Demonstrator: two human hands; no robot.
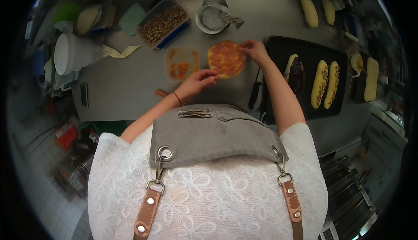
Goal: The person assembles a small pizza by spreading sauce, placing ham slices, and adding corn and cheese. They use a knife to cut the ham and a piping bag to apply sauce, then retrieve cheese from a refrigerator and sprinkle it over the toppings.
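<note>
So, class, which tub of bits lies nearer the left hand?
The small tub with orange bits, close to the left hand; the larger tub, with brown bits, lies farther off.

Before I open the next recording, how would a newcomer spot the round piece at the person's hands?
Start with the black baking tray on the right of the metal worktop. Left of it, between the right hand and the left hand, lies a flat round piece. Unlike the squarish orange-stained tub to its left, it is a disc topped with reddish patches.
</note>
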